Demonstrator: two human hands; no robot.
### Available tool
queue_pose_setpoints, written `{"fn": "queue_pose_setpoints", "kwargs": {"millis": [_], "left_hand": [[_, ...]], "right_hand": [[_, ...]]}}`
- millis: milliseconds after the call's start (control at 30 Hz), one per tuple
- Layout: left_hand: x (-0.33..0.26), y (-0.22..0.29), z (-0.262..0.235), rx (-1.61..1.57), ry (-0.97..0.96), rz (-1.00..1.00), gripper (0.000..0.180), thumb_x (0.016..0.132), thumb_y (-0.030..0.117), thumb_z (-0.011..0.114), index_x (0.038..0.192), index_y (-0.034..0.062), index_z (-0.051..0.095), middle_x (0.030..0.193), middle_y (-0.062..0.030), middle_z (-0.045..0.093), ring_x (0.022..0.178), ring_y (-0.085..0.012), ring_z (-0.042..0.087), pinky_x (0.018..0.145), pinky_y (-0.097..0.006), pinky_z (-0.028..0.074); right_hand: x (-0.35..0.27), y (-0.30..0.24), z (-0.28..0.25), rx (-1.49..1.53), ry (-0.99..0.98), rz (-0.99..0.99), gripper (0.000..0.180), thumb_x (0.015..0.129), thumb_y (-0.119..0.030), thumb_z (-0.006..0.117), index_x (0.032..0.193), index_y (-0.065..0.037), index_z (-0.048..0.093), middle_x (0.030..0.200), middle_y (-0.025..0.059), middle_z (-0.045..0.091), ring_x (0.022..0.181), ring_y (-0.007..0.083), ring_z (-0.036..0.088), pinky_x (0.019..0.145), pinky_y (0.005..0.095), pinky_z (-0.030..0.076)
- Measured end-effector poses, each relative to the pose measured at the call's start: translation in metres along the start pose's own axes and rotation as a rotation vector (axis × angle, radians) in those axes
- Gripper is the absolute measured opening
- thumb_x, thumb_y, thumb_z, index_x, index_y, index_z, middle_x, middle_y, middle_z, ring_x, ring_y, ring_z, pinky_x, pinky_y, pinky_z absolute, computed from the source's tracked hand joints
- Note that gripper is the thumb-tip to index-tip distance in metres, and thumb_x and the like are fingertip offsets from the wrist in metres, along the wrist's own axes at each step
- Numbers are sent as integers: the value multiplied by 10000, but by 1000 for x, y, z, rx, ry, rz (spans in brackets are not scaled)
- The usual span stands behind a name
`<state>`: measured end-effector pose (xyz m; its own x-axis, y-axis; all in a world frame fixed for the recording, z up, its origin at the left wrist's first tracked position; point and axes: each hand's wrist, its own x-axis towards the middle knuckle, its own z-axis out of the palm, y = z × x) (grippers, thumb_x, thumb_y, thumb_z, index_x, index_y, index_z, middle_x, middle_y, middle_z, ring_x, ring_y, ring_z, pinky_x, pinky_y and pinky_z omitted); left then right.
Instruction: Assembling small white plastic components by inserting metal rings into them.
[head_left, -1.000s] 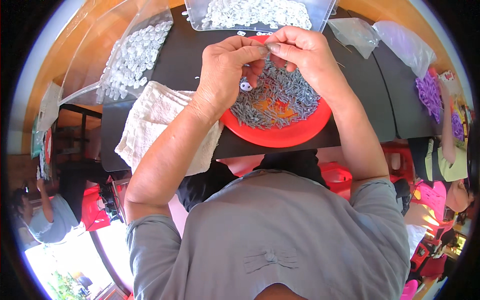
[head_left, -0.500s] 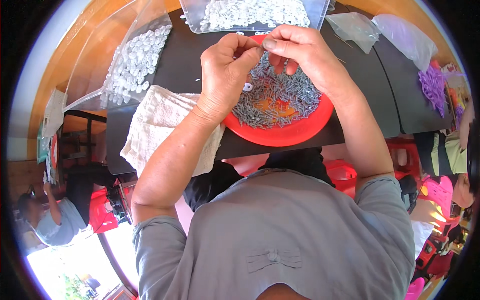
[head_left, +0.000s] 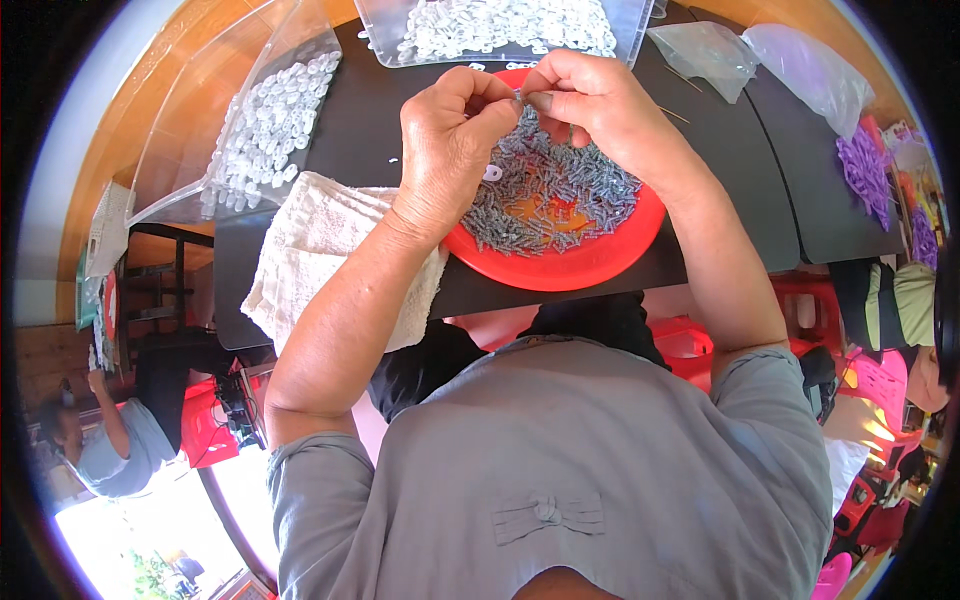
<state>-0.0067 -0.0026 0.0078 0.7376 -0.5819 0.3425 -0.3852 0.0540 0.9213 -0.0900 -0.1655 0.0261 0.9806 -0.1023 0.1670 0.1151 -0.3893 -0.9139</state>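
A red round plate [head_left: 600,262] full of small grey metal screws [head_left: 560,190] sits on the black table [head_left: 360,120] in front of me. My left hand [head_left: 450,150] and my right hand [head_left: 590,105] meet above the plate, fingertips pinched together on a tiny part that is too small to make out. A small white plastic piece [head_left: 492,173] lies among the screws under my left hand.
A clear bin of white plastic pieces [head_left: 500,28] stands beyond the plate, another clear tray of them [head_left: 265,125] at the left. A white towel [head_left: 320,250] lies left of the plate. Clear bags [head_left: 760,55] and purple pieces [head_left: 865,165] lie right. Other people sit nearby.
Both hands stay pinched together over the plate; they have shifted slightly toward the far rim, and the view has tilted a little.
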Motion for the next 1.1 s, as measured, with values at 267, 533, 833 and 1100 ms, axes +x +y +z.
{"fn": "queue_pose_setpoints", "kwargs": {"millis": [267,533,833,1100], "left_hand": [[-1,2,3,35,7,105,107,831,58,663,866,-40,637,724,-30,614,641,-68,535,578,-231,457],[0,1,0,-127,-55,-86,148,853,117,663,888,-27,658,726,-33,617,578,-71,524,513,-224,441],[5,1,-11,-487,-154,-275,158,858,76,610,871,-70,669,766,-103,611,645,-170,589,511,-293,478],[10,-8,-11,-722,-197,-377,142,884,51,591,929,-76,636,785,-120,613,655,-194,594,529,-317,485]], "right_hand": [[0,4,-1,-43,49,-47,118,927,-150,564,908,-46,616,732,-34,574,675,41,530,563,197,394],[0,7,2,-131,93,-157,100,933,-133,557,917,-51,612,741,-37,565,679,40,516,576,193,394],[1,4,5,-453,192,-551,166,833,17,649,997,8,632,869,77,679,790,152,664,694,271,510],[2,7,9,-600,303,-688,132,824,31,651,948,-5,625,822,51,648,727,139,635,639,264,495]]}}
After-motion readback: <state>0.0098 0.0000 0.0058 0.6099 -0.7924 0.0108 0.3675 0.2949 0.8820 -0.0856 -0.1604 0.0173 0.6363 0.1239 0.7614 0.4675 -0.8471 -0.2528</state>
